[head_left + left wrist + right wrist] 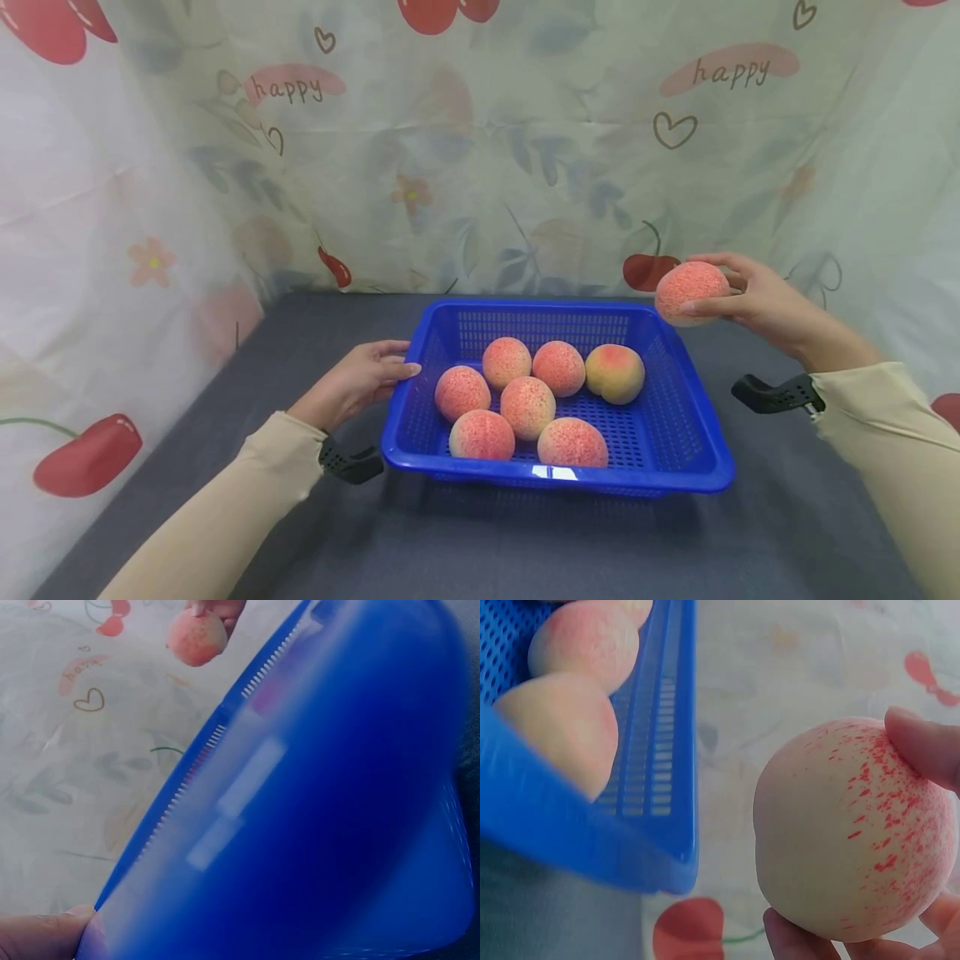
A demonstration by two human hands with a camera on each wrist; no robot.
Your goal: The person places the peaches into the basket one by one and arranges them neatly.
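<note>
My right hand (776,308) holds a pink speckled peach (692,292) up beyond the back right corner of a blue plastic basket (705,479). In the right wrist view, the thumb and fingertips wrap the sides of this peach (855,832), whose pale half faces the camera. At the basket's left side, my left hand (358,375) grips the rim, thumb on top and the fingers along the outside. The left wrist view has its thumb (49,934) right at the rim. Several peaches lie inside the basket, among them a yellower peach (615,374) toward the back right.
The basket stands on a dark grey tabletop (480,550). Behind and at both sides hangs a pale curtain (487,167) printed with cherries, hearts and leaves. A black wrist strap (776,393) sticks out from the right sleeve, another strap (351,462) from the left.
</note>
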